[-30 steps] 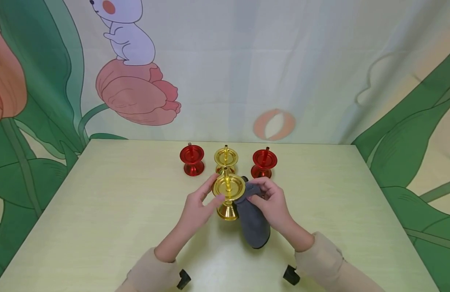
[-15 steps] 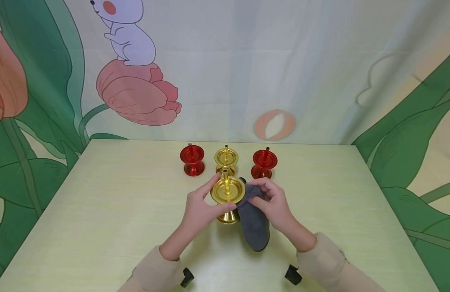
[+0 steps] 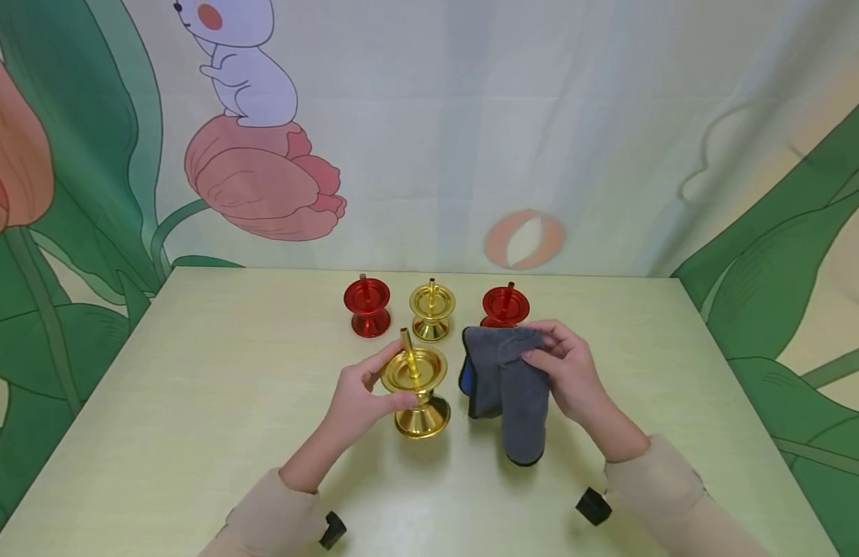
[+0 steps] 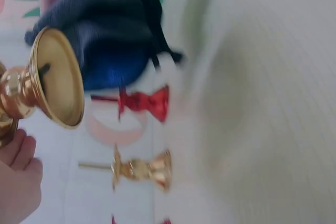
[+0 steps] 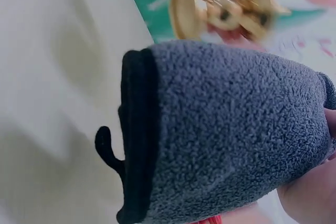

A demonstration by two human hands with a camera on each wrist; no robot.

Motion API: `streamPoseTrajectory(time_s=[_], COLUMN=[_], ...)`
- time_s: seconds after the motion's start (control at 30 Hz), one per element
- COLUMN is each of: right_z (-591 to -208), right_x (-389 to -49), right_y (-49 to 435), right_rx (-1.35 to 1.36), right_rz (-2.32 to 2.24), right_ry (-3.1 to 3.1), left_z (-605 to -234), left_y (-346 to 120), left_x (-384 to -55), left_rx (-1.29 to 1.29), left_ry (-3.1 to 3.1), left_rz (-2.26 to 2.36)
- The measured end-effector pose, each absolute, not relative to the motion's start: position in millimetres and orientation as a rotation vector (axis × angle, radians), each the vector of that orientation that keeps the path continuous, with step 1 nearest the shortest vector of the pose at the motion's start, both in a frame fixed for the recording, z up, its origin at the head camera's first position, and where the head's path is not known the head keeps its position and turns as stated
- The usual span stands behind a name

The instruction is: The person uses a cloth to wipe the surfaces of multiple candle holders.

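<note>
My left hand grips a gold candle holder round its stem, tilted a little and raised over the table. In the left wrist view its hollow base faces the camera. To the right, my right hand pinches a folded grey cloth by its upper edge, and the cloth hangs down apart from the holder. A dark binding runs along the cloth's edge, and a bit of blue shows at its left side. In the right wrist view the fleecy cloth fills the middle.
Three more candle holders stand in a row at the back of the table: a red one, a gold one and another red one, whose base is partly hidden by the cloth. A printed curtain hangs behind.
The cloth has moved right, away from the gold candle holder, and hangs more spread out. My left hand has shifted slightly left and down with the holder, which now leans left.
</note>
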State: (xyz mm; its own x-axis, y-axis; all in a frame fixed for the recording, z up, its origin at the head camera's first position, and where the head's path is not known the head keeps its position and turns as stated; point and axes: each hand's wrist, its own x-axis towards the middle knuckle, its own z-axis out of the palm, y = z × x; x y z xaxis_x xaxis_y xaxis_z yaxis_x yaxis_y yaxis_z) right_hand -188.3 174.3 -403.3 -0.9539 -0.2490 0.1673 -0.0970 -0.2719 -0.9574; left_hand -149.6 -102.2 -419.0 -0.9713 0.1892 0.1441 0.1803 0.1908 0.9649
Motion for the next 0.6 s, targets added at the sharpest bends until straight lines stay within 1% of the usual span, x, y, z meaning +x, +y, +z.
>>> streamPoseTrajectory(time_s=[0.37,0.6], right_z=[-386,-383], right_x=[-197,-197], right_y=[276,319], right_rx=[-0.167,-0.067], right_rz=[-2.573,-2.667], right_ry=[1.924,1.948], left_z=[-434,-440], left_y=[-149,-169], left_x=[-162,-179], left_rx=[-0.037,-0.237], left_ry=[2.803,2.901], left_rz=[1.83,1.805])
